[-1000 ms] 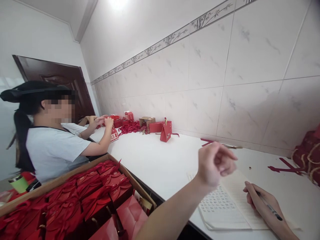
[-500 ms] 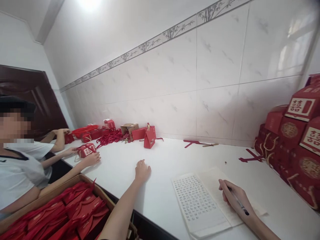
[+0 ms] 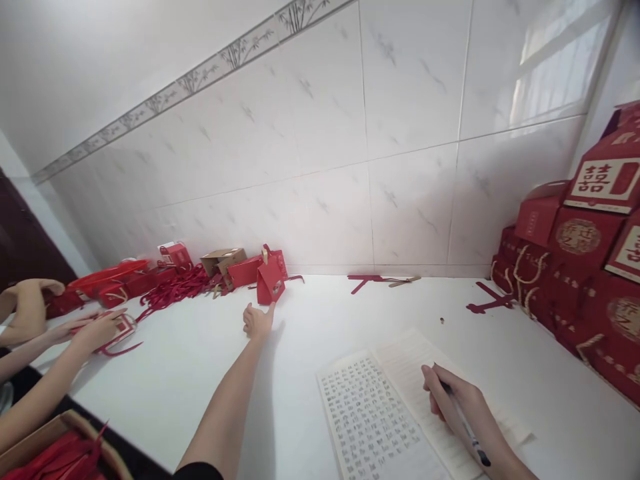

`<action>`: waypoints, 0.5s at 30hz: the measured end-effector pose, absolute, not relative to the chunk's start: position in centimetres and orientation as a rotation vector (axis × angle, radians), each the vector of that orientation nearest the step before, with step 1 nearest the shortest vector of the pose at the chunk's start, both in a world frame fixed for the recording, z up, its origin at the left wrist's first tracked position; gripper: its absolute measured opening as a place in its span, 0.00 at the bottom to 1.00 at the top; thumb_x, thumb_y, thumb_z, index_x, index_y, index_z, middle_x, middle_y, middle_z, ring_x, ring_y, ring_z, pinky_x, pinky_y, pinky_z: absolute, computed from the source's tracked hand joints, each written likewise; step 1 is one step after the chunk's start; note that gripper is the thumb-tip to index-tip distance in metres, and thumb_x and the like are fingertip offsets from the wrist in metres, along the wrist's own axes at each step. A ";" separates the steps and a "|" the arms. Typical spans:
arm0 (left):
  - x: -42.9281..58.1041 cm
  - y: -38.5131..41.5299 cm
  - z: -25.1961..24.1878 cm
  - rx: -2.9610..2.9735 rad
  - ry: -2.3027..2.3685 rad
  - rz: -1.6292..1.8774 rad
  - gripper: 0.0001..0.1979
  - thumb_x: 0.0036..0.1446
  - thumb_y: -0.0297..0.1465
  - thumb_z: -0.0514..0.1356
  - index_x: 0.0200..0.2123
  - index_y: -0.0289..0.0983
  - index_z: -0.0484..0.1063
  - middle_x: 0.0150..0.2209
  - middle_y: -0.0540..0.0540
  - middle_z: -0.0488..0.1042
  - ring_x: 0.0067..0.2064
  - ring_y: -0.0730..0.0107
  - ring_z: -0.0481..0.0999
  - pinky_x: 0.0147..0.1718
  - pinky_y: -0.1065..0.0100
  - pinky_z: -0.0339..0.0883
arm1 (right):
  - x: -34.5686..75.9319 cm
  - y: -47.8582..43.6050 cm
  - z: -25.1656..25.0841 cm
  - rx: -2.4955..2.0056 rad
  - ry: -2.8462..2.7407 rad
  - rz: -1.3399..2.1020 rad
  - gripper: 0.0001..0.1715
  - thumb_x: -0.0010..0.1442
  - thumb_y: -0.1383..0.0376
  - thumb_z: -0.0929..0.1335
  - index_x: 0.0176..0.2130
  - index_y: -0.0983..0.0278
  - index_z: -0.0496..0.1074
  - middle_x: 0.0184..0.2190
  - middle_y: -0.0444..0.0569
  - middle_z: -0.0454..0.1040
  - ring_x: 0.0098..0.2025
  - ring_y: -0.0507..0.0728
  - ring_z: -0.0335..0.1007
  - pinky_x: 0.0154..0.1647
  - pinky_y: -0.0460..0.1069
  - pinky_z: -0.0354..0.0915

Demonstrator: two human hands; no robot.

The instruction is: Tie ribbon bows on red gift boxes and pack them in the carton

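Observation:
My left hand (image 3: 258,323) is stretched out over the white table with its thumb apart from the fingers, holding nothing. Just beyond it stands a small red gift box (image 3: 270,283), close to the thumb; whether they touch I cannot tell. Between the fingers of my right hand (image 3: 463,407) is a pen (image 3: 469,430), slanting back past the wrist. That hand rests over the right page of an open notebook (image 3: 373,407). Rows of handwriting fill much of the left page, while the right page is partly hidden by the hand.
Red gift boxes (image 3: 580,240) are stacked at the right. Dark red ribbons (image 3: 493,298) lie by them. Along the wall are a cardboard box (image 3: 223,259), a ribbon heap (image 3: 175,291) and a red basin (image 3: 110,272). A co-worker's hands (image 3: 97,330) handle a red box at the left.
My left hand has reached forward to the small red box. The view has turned right and lower. My right hand keeps the pen over the notebook.

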State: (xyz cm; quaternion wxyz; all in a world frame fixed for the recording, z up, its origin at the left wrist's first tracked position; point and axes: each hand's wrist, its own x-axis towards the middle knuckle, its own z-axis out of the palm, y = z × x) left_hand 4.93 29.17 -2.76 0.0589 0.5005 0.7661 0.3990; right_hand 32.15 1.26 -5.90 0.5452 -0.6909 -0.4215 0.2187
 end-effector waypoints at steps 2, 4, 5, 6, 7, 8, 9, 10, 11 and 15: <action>5.7 31.2 -1.5 1.518 2.312 1.310 0.34 0.54 0.43 0.57 0.57 0.32 0.50 0.58 0.29 0.57 0.63 0.51 0.56 0.56 0.51 0.54 | 32.1 1.5 -6.4 -1.644 -0.978 0.502 0.26 0.55 0.45 0.59 0.19 0.62 0.62 0.12 0.43 0.60 0.16 0.52 0.57 0.17 0.45 0.56; 6.3 33.1 -0.2 1.528 2.306 1.418 0.37 0.53 0.44 0.58 0.59 0.32 0.47 0.61 0.30 0.55 0.64 0.54 0.52 0.58 0.51 0.51 | 32.1 1.7 -6.9 -1.655 -0.958 0.489 0.26 0.55 0.46 0.60 0.19 0.62 0.62 0.11 0.42 0.59 0.15 0.51 0.56 0.17 0.45 0.56; 6.6 33.9 0.4 1.527 2.302 1.461 0.37 0.53 0.44 0.58 0.59 0.32 0.46 0.61 0.30 0.54 0.65 0.54 0.51 0.59 0.51 0.49 | 32.1 1.8 -7.1 -1.656 -0.952 0.482 0.26 0.56 0.47 0.60 0.19 0.62 0.61 0.11 0.42 0.59 0.15 0.51 0.56 0.17 0.45 0.56; 6.7 34.5 0.8 1.520 2.296 1.489 0.37 0.54 0.43 0.58 0.59 0.32 0.46 0.61 0.31 0.54 0.65 0.54 0.51 0.59 0.49 0.48 | 32.1 1.8 -7.2 -1.649 -0.949 0.478 0.26 0.56 0.47 0.60 0.19 0.62 0.61 0.11 0.42 0.58 0.15 0.51 0.56 0.18 0.45 0.57; 6.8 35.1 1.1 1.513 2.283 1.497 0.34 0.54 0.42 0.58 0.58 0.33 0.49 0.60 0.31 0.57 0.64 0.52 0.53 0.58 0.48 0.49 | 32.1 1.8 -7.3 -1.639 -0.949 0.479 0.26 0.57 0.47 0.60 0.19 0.62 0.61 0.11 0.42 0.58 0.15 0.52 0.56 0.18 0.45 0.57; 6.8 35.5 1.3 1.511 2.262 1.490 0.30 0.54 0.40 0.58 0.56 0.33 0.52 0.58 0.31 0.61 0.62 0.51 0.57 0.57 0.46 0.51 | 32.1 1.8 -7.4 -1.631 -0.950 0.488 0.26 0.57 0.47 0.59 0.19 0.62 0.60 0.12 0.42 0.58 0.16 0.52 0.56 0.18 0.46 0.57; 6.7 35.8 1.4 1.516 2.234 1.473 0.26 0.54 0.37 0.58 0.53 0.32 0.57 0.55 0.31 0.65 0.59 0.49 0.62 0.55 0.46 0.54 | 32.2 1.8 -7.4 -1.626 -0.954 0.506 0.27 0.58 0.47 0.59 0.19 0.62 0.60 0.12 0.42 0.58 0.16 0.52 0.56 0.19 0.46 0.58; 6.6 35.9 1.5 1.529 2.203 1.457 0.21 0.54 0.34 0.58 0.50 0.32 0.60 0.51 0.32 0.69 0.55 0.48 0.67 0.53 0.47 0.57 | 32.3 1.7 -7.4 -1.626 -0.970 0.532 0.27 0.58 0.47 0.59 0.19 0.62 0.59 0.12 0.42 0.58 0.16 0.52 0.57 0.19 0.46 0.58; 6.6 35.9 1.6 1.549 2.171 1.447 0.18 0.54 0.32 0.58 0.47 0.32 0.62 0.48 0.32 0.71 0.52 0.48 0.70 0.51 0.47 0.60 | 32.5 1.7 -7.3 -1.630 -0.998 0.559 0.27 0.59 0.47 0.59 0.20 0.62 0.59 0.12 0.42 0.59 0.16 0.52 0.57 0.20 0.46 0.58; 7.5 35.2 3.3 1.671 2.049 1.507 0.14 0.55 0.30 0.57 0.44 0.32 0.63 0.47 0.32 0.71 0.51 0.49 0.70 0.51 0.50 0.62 | 32.9 2.0 -7.4 -1.637 -1.116 0.563 0.25 0.61 0.49 0.57 0.21 0.62 0.58 0.14 0.42 0.61 0.18 0.52 0.59 0.23 0.47 0.57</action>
